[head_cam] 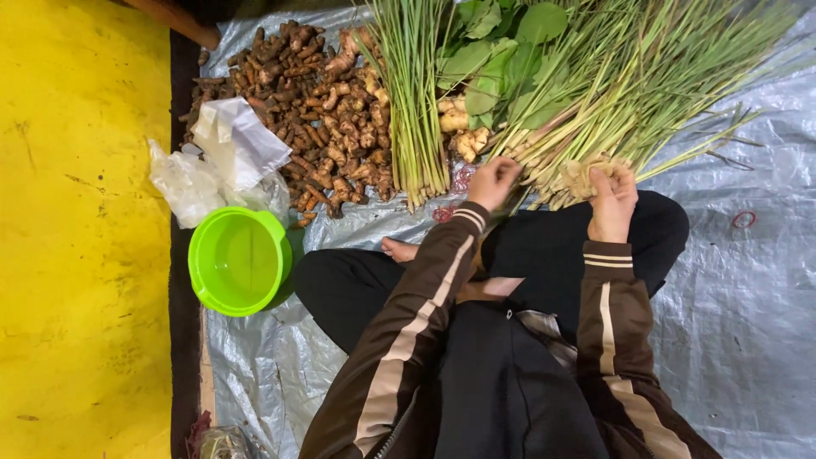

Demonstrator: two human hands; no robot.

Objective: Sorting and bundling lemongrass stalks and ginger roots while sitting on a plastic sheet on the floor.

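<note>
I sit cross-legged on a grey plastic sheet (748, 323). My right hand (614, 200) is closed around the pale root ends of a bunch of lemongrass stalks (633, 93) that fans out to the upper right. My left hand (493, 181) is closed at the base of the same bunch, just left of the right hand, with something dark and narrow under it that I cannot make out. Both arms wear brown sleeves with tan stripes.
A second lemongrass bundle (414, 93) lies left of my hands. Beside it sit a pile of brown roots (319, 110), pale ginger pieces (463, 127) and green leaves (493, 51). A lime green bowl (239, 260), crumpled plastic bags (217, 161) and a red rubber band (744, 219) lie nearby. Yellow floor (85, 238) borders the left.
</note>
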